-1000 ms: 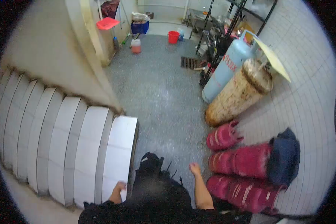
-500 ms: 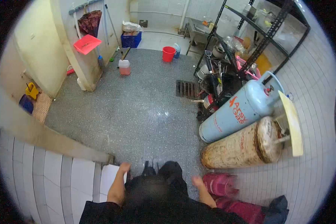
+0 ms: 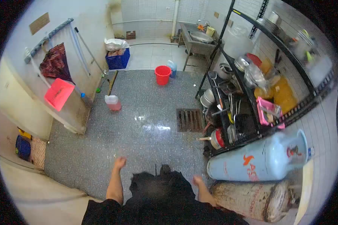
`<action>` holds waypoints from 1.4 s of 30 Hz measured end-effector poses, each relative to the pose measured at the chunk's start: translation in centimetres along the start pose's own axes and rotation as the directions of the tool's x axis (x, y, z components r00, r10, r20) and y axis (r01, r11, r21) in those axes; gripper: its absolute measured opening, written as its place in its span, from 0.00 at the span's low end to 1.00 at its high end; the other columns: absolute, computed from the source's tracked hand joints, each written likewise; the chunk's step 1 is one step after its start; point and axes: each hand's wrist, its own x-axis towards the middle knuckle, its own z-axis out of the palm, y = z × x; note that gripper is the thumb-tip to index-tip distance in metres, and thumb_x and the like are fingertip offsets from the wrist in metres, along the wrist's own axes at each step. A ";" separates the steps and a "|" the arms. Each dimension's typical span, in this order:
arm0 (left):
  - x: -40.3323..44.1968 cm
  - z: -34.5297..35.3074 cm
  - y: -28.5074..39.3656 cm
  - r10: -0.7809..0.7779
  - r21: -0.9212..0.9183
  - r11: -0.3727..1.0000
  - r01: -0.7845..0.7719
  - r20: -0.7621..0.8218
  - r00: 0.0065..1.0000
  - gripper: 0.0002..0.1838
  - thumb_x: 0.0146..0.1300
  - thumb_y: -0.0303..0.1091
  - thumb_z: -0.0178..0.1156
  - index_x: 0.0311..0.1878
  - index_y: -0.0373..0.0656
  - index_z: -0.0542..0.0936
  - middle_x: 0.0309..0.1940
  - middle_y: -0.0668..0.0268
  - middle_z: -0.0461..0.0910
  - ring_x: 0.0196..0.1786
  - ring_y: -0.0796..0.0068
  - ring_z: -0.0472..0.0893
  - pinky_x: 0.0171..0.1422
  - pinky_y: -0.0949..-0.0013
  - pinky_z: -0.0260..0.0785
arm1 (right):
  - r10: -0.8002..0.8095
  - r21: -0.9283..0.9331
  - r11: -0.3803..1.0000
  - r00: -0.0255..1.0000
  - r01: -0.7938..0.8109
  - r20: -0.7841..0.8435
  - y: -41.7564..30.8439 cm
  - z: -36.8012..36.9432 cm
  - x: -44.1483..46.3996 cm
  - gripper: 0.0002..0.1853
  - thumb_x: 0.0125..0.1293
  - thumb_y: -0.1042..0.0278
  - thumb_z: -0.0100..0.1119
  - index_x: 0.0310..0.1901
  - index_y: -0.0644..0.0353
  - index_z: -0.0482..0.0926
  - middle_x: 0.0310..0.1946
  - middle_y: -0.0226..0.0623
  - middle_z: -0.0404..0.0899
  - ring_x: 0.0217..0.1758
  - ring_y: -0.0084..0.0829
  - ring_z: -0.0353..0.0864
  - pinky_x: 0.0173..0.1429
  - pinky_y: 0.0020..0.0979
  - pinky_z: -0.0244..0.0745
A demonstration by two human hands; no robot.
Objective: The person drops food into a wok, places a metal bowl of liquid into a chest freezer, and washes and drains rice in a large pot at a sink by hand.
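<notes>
My left hand (image 3: 120,162) hangs over the grey speckled floor, its fingers loosely curled with nothing seen in them. My right hand (image 3: 197,180) is low by my side, close to a rusty, cream gas cylinder (image 3: 248,198), with a gap between them. Its fingers are small and smeared, so their pose is unclear. A light blue gas cylinder (image 3: 248,163) lies slanted in view, just beyond the rusty one. Ahead on the floor are a red bucket (image 3: 162,76), a blue jug (image 3: 172,68) and a plastic jug of pink liquid (image 3: 113,102).
At right stands a black metal rack (image 3: 229,152) crowded with pots and utensils. A floor drain grate (image 3: 189,120) lies beside it. A steel sink (image 3: 199,41) and a blue crate (image 3: 117,60) are at the back. A red dustpan (image 3: 59,94) hangs on the left wall end.
The view has moved forward: the rack, cylinders and bucket sit nearer and lower. The purplish-red cylinders at lower right have left the view. My left hand has swung away from the white-tiled ledge.
</notes>
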 end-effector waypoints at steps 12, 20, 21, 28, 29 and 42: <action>11.2 -4.8 -8.0 0.306 0.423 0.817 -0.392 0.258 0.916 0.20 0.56 0.40 0.57 0.51 0.44 0.79 0.49 0.53 0.79 0.55 0.52 0.76 0.62 0.53 0.64 | -0.611 0.027 0.791 0.792 0.611 -0.012 -71.9 2.5 16.4 0.09 0.65 0.68 0.56 0.41 0.64 0.77 0.30 0.32 0.79 0.30 0.22 0.76 0.34 0.24 0.73; 65.6 -22.6 11.3 -0.129 0.348 0.934 0.084 0.107 0.986 0.28 0.64 0.53 0.47 0.52 0.37 0.77 0.54 0.47 0.76 0.59 0.51 0.74 0.65 0.56 0.63 | -0.273 -0.671 0.661 0.940 0.336 0.202 -64.7 9.3 23.8 0.15 0.59 0.58 0.51 0.29 0.62 0.78 0.24 0.45 0.79 0.25 0.43 0.78 0.37 0.47 0.72; 71.1 -26.1 17.4 -0.092 0.109 0.990 0.085 0.063 0.994 0.30 0.64 0.55 0.47 0.56 0.38 0.75 0.58 0.47 0.72 0.63 0.50 0.70 0.65 0.57 0.62 | -0.610 -0.768 0.282 0.725 0.575 0.319 -52.2 12.3 30.7 0.13 0.58 0.58 0.53 0.34 0.59 0.79 0.26 0.44 0.81 0.26 0.44 0.78 0.37 0.46 0.74; 95.0 -37.6 48.9 0.342 -0.049 0.934 -0.353 -0.152 0.927 0.15 0.62 0.37 0.56 0.50 0.40 0.78 0.35 0.59 0.82 0.39 0.70 0.80 0.45 0.67 0.71 | -0.597 0.351 0.801 0.698 0.485 0.397 -65.7 10.5 26.0 0.08 0.59 0.71 0.60 0.36 0.67 0.80 0.36 0.38 0.81 0.39 0.40 0.78 0.48 0.40 0.71; 97.5 -37.6 50.2 0.337 -0.096 0.932 -0.350 -0.129 0.933 0.15 0.63 0.37 0.57 0.50 0.40 0.78 0.36 0.61 0.82 0.39 0.72 0.80 0.45 0.68 0.71 | -0.768 0.058 0.556 0.487 0.829 0.415 -69.2 10.0 30.0 0.07 0.59 0.71 0.59 0.36 0.66 0.80 0.36 0.38 0.81 0.38 0.39 0.78 0.48 0.40 0.71; 119.1 -39.9 41.5 0.517 -0.640 0.761 0.106 0.697 0.496 0.19 0.65 0.50 0.48 0.37 0.43 0.78 0.28 0.61 0.77 0.29 0.64 0.77 0.34 0.58 0.69 | -0.659 0.030 0.689 0.643 0.725 -0.390 -152.3 -1.9 56.5 0.13 0.66 0.61 0.56 0.47 0.60 0.78 0.32 0.31 0.79 0.32 0.23 0.76 0.37 0.27 0.73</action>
